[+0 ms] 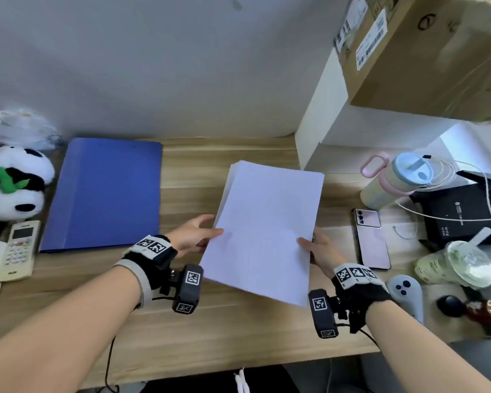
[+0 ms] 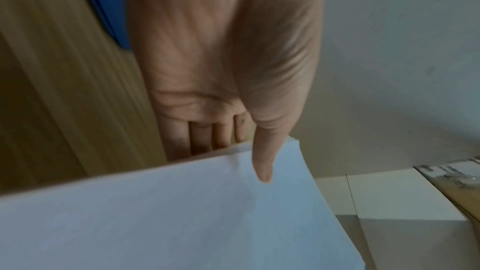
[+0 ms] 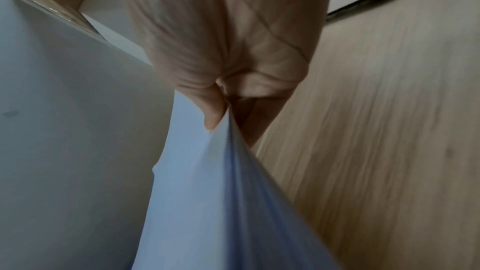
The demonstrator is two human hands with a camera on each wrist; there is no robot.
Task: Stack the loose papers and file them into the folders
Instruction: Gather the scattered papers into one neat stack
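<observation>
A stack of white papers (image 1: 267,228) is held tilted above the middle of the wooden desk (image 1: 224,336). My left hand (image 1: 196,236) pinches its left edge, thumb on top and fingers underneath; the left wrist view shows the thumb lying on the papers (image 2: 182,213). My right hand (image 1: 318,251) pinches the right edge, and the right wrist view shows its thumb pressing the sheets (image 3: 207,192) against the fingers below. A closed blue folder (image 1: 105,194) lies flat on the desk to the left, apart from both hands.
Left of the folder sit a panda plush (image 1: 12,182) and a white remote (image 1: 19,251). On the right are a phone (image 1: 372,242), a pink-handled tumbler (image 1: 394,182), a black box (image 1: 465,211), a lidded drink cup (image 1: 459,265) and a grey controller (image 1: 406,293). A cardboard box (image 1: 425,52) overhangs the back right.
</observation>
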